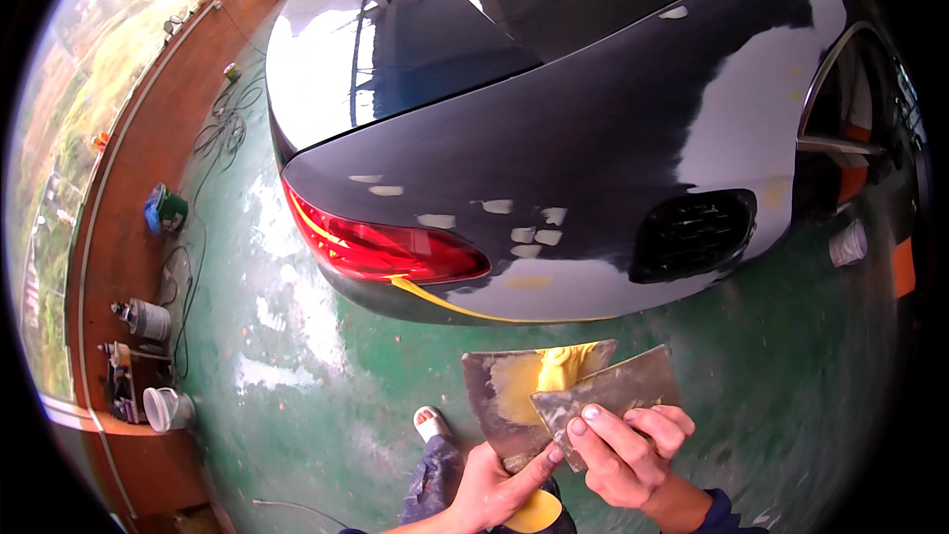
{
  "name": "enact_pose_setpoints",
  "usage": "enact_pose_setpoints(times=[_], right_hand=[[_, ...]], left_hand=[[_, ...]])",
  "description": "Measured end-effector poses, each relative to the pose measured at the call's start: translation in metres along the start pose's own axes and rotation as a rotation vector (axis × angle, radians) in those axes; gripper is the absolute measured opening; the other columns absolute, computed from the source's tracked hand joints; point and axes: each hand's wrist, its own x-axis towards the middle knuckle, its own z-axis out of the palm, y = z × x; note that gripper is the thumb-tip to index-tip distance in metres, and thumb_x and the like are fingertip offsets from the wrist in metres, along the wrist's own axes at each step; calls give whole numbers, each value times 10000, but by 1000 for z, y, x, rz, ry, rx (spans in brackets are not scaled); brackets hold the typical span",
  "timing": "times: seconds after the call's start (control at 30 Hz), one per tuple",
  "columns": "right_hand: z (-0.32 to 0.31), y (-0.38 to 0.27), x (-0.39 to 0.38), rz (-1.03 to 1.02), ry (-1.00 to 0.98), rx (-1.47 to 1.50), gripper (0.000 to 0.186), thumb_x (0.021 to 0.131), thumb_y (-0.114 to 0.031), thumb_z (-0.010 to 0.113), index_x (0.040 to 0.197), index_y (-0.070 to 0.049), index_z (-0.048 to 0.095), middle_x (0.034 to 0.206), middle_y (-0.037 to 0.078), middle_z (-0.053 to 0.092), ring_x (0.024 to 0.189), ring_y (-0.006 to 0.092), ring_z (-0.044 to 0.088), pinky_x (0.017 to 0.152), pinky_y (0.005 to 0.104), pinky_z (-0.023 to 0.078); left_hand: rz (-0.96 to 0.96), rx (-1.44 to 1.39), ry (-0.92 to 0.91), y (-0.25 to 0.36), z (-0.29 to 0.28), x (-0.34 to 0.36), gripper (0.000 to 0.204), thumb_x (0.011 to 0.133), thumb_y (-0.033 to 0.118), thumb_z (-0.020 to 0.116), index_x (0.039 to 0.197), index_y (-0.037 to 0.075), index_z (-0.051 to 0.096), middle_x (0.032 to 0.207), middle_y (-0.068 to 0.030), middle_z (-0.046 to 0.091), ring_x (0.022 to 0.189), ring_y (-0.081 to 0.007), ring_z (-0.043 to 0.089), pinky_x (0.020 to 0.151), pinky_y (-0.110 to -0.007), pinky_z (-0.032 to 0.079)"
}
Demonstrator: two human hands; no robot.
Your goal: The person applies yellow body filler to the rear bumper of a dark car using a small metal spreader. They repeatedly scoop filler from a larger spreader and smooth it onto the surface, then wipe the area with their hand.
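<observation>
My left hand (491, 487) is closed on a flat putty spreader (486, 373) whose face is smeared with pale filler. A lump of yellow body filler (559, 368) sits along its far right part. My right hand (630, 457) grips a second, stained metal spreader (633, 383), overlapping the first one beside the lump. Beyond them stands a dark car (583, 129) with a red tail light (386, 245). Yellow filler (465, 311) runs in a streak below that light. Under my left hand shows a rounded yellow thing (535, 511), its kind unclear.
Grey patches (741, 104) mark the car's side around an open dark fuel-filler recess (695, 234). Along the low red-brown wall (148, 129) stand a white bucket (169, 409), a tin (148, 319) and a green-blue container (165, 209). A hose (225, 129) lies coiled on the green floor (326, 415).
</observation>
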Motion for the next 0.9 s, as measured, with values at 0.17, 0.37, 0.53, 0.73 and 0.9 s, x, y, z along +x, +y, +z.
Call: enact_pose_setpoints(times=[0.17, 0.37, 0.53, 0.73, 0.9], right_hand=[[12, -10, -1, -16, -12, 26, 162, 838, -124, 676, 985, -172, 725, 1120, -71, 664, 972, 189, 461, 811, 341, 363], [28, -22, 18, -32, 4, 27, 140, 835, -142, 690, 964, -187, 724, 1125, -84, 666, 1005, 182, 463, 856, 348, 364], [60, -47, 53, -60, -6, -41, 133, 837, -146, 691, 956, -196, 722, 1124, -86, 666, 1027, 180, 463, 905, 360, 352], [123, -98, 111, -78, -22, -82, 155, 842, -132, 674, 976, -186, 730, 1115, -78, 667, 1006, 181, 470, 876, 356, 350], [179, -150, 161, 2, -173, 122, 193, 845, -113, 641, 1002, -170, 736, 1045, -62, 685, 923, 185, 491, 819, 344, 365]], left_hand=[[197, -23, 79, 31, -3, 17, 155, 962, 83, 623, 1079, -9, 668, 816, 30, 646, 674, -34, 527, 577, -204, 403], [151, -35, 132, 58, -35, 26, 107, 956, 113, 643, 960, 15, 684, 669, 68, 566, 538, -16, 422, 465, -210, 292], [83, -14, 91, 86, -84, 30, 118, 954, 120, 648, 1011, 23, 685, 679, 83, 557, 547, -14, 401, 476, -205, 281], [49, 4, 11, 99, -177, 24, 152, 950, 103, 646, 1072, 22, 684, 670, 92, 541, 540, -11, 390, 469, -212, 270], [68, 166, 135, 155, -262, 40, 106, 946, 95, 639, 974, 13, 701, 602, 91, 504, 520, -15, 381, 438, -243, 250]])
